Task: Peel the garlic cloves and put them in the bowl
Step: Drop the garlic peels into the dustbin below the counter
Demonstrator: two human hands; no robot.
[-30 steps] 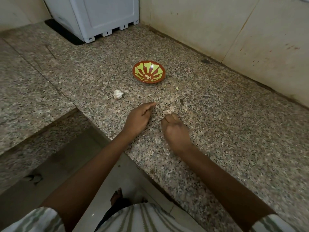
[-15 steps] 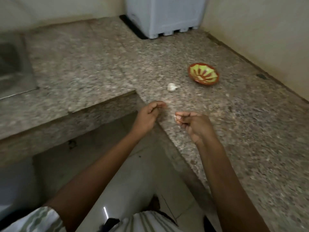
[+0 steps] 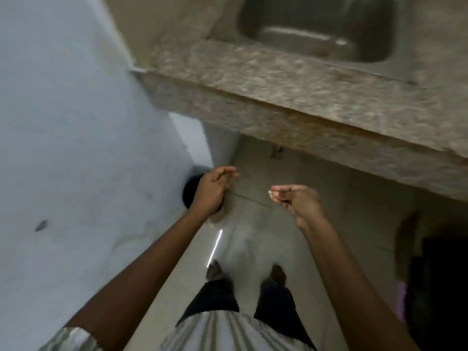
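A person looks steeply down at their own two bare arms, both stretched forward over a pale tiled floor [image 3: 255, 224]. The whole view is blurred.

The right hand [image 3: 297, 201] is on the right, with its fingers curled in. The thumb and fingertips pinch a small pale bit of garlic [image 3: 271, 194] that just shows at their tips. It is too small and blurred to tell whether it is a clove or only skin.

The left hand [image 3: 214, 190] is a little farther and to the left, apart from the right hand. Its fingers are curled with the tips drawn together toward the thumb. I cannot tell whether it holds anything.

Beyond the hands, a speckled granite table [image 3: 278, 82] crosses the far part of the view at a slant, with its thick front edge facing the person. A steel sink [image 3: 316, 26] is set into it at the far right.

A large pale bluish-white surface [image 3: 63, 148] fills the left side. A dark round shape [image 3: 188, 192] sits at its foot, partly hidden behind the left hand.

Nearest the camera are a striped shirt [image 3: 228, 333], dark trousers and two feet [image 3: 214, 271] on the floor.
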